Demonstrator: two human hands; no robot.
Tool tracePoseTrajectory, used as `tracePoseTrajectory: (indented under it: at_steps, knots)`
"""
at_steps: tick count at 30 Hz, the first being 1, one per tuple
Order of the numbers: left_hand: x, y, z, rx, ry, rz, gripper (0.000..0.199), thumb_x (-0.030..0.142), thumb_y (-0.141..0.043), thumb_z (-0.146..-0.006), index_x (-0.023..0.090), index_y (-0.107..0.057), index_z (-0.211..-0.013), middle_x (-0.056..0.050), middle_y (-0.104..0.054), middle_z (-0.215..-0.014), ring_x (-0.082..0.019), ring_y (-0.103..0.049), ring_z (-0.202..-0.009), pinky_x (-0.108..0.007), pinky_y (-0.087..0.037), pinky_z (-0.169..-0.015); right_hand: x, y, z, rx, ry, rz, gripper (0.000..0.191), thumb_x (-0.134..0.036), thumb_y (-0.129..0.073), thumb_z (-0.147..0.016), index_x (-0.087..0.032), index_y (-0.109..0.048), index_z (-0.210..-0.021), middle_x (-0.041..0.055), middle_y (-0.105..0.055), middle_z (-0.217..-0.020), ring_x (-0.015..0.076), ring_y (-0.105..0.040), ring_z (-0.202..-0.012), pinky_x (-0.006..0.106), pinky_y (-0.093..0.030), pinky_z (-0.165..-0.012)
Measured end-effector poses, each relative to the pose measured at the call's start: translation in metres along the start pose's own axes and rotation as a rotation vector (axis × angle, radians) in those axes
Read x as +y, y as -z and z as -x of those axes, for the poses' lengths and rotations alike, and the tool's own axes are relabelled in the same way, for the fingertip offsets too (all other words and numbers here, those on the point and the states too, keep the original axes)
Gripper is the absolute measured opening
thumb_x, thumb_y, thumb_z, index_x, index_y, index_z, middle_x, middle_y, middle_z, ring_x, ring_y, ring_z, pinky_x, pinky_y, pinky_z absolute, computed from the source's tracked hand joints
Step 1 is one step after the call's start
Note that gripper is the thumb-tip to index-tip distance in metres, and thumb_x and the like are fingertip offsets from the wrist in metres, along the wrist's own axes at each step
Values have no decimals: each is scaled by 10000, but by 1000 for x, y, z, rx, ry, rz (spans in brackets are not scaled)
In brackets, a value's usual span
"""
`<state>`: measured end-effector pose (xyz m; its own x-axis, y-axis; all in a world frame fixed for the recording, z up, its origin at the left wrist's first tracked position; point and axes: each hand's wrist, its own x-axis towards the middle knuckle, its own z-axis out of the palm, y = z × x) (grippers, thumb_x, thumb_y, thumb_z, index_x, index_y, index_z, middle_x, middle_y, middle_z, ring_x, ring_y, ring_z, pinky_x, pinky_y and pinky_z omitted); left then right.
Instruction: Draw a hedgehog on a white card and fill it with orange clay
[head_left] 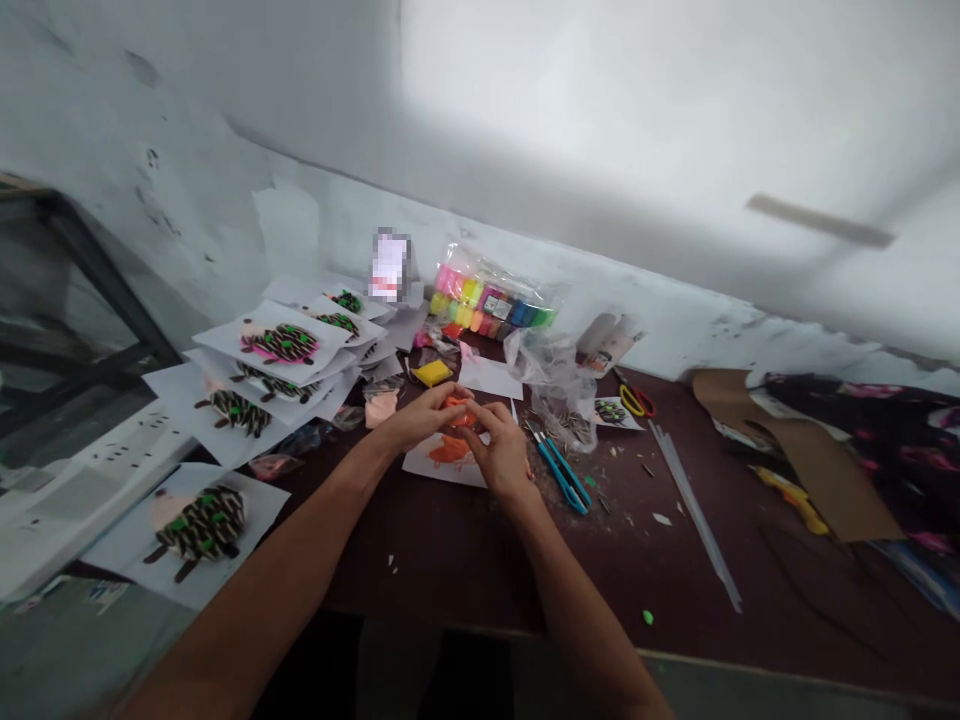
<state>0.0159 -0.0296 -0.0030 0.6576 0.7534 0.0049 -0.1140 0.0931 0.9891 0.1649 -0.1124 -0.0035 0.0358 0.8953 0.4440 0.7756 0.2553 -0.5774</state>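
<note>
Left hand [424, 415] and right hand [499, 452]: fingers closed, together pinching a lump of orange modelling clay [457, 405] between them. Directly below: white paper sheet [427, 465] bearing orange clay, on a dark brown table [450, 570]. Just right of the hands: teal-handled scissors [559, 475]. To the left: stacked paper sheets with clay hedgehog figures [199, 530]. Farther back: clear plastic bag [562, 400] holding small striped slivers; yellow clay block [433, 373]; red-and-yellow-handled scissors [634, 402]. Against the wall: clear plastic bag [487, 295] packed with multicoloured clay blocks.
</note>
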Motion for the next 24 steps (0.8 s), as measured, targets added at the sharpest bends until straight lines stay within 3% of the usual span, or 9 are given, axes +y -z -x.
tracePoseTrajectory:
  at_steps: [8,12,16,24]
  knots:
    - [4,3,-1,41,-48,2,279,324,-716,-767,157,-590,-952,5,-602,-812,-106,-593,-710,-220,-490,-645,-7,4,-3,-4,-12,-246,294,-251,-649,-875,-245,-714,-1162,14,-624,-894,129,-577,-728,254,-485,-705]
    - [5,6,-1,-2,-20,3,275,217,-641,-764,167,-570,-1025,16,-611,-778,-106,-597,-655,-229,-481,-610,-4,3,-4,6,-30,-310,278,-240,-525,-934,-253,-739,-1110,18,-660,-906,141,-606,-799,265,-483,-749]
    - [5,4,-1,23,-56,-69,312,137,-570,-721,168,-569,-1032,13,-621,-799,-102,-589,-666,-231,-478,-627,3,4,-4,-22,-29,-317,219,-221,-586,-887,-248,-764,-1011,10,-668,-892,141,-604,-787,257,-474,-736]
    - [3,0,0,59,-122,-141,338,318,-672,-752,174,-558,-1036,12,-590,-781,-115,-548,-657,-235,-444,-597,2,7,-5,-55,12,-207,176,-218,-590,-886,-235,-747,-964,14,-653,-858,146,-592,-762,257,-465,-710]
